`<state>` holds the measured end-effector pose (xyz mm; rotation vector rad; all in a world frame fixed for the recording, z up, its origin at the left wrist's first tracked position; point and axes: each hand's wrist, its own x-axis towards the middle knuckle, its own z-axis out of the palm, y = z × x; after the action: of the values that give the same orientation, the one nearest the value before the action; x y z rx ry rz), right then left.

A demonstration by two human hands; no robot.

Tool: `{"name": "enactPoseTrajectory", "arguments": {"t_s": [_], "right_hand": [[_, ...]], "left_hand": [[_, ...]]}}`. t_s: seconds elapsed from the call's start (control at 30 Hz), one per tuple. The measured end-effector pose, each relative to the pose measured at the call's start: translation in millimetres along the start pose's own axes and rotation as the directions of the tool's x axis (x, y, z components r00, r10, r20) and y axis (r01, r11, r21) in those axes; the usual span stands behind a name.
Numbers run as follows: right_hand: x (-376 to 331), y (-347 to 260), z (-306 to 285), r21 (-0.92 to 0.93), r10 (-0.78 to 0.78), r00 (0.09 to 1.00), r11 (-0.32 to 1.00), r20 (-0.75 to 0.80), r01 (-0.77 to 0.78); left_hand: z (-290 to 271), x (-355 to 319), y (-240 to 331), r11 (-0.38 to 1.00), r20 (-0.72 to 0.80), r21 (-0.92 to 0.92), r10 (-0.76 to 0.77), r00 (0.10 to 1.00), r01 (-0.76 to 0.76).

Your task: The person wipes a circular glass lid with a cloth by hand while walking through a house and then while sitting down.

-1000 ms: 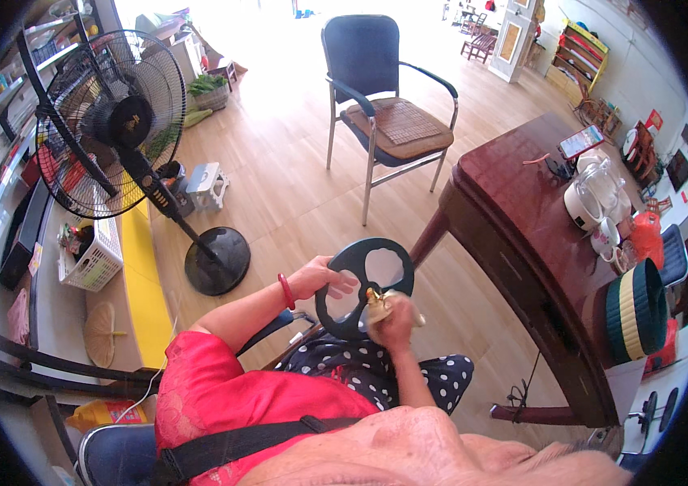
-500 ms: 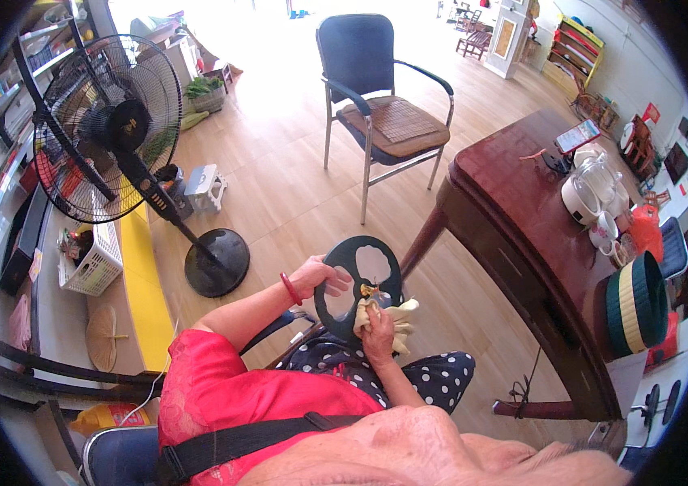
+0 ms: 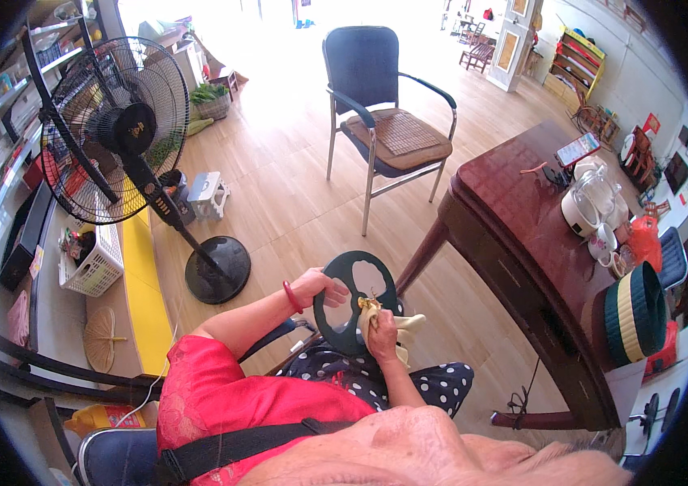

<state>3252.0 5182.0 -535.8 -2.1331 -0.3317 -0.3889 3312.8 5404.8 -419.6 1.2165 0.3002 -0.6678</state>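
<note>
Over my lap I hold a dark green, round, flat frame [image 3: 347,340] with large openings cut through it. My left hand [image 3: 315,287], wearing a red bangle [image 3: 292,296], is closed round its left rim, the fingers reaching into an opening. A shiny gold-coloured piece [image 3: 370,303] sits near the frame's middle; its exact shape is too small to tell. My right hand [image 3: 382,334] is closed on a pale yellow cloth [image 3: 410,324] just below the gold piece. The cloth's ends hang out to the right, and part of it is hidden by my fingers.
A dark red wooden table [image 3: 514,174] stands at my right, bearing a phone [image 3: 577,150], a glass kettle [image 3: 595,194] and a green-and-cream round basket [image 3: 634,314]. An armchair [image 3: 360,69] is ahead. A standing fan [image 3: 133,128] and a white basket [image 3: 93,263] are left.
My right hand and the cloth have shifted slightly, and the cloth's ends now stretch further right. My left hand keeps its grip on the green frame. The whole view has moved a little.
</note>
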Motion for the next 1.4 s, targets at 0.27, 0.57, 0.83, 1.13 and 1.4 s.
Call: {"name": "enactPoseTrajectory", "arguments": {"t_s": [0.27, 0.57, 0.83, 1.13, 1.4], "right_hand": [[36, 5, -42, -0.180, 0.183, 0.982, 0.968, 0.039, -0.174], [-29, -9, -13, -0.288, 0.079, 0.992, 0.956, 0.103, -0.046], [-20, -72, -48, -0.214, 0.085, 0.972, 0.976, 0.220, -0.037], [46, -117, -4, -0.077, -0.294, 0.945, 0.955, -0.143, 0.286], [30, -97, -27, -0.301, -0.118, 0.992, 0.945, 0.055, 0.129]], "left_hand": [[22, -6, 4, 0.999, -0.033, -0.022, 0.039, 0.999, -0.040], [-12, 23, -21, 0.987, -0.048, -0.084, -0.143, 0.989, 0.139], [-8, 23, -19, 0.964, -0.029, -0.196, -0.188, 0.982, 0.179], [-2, 39, -47, 0.808, 0.541, -0.584, 0.313, 0.781, 0.081], [4, 7, -14, 0.859, -0.043, -0.505, 0.065, 0.997, -0.078]]}}
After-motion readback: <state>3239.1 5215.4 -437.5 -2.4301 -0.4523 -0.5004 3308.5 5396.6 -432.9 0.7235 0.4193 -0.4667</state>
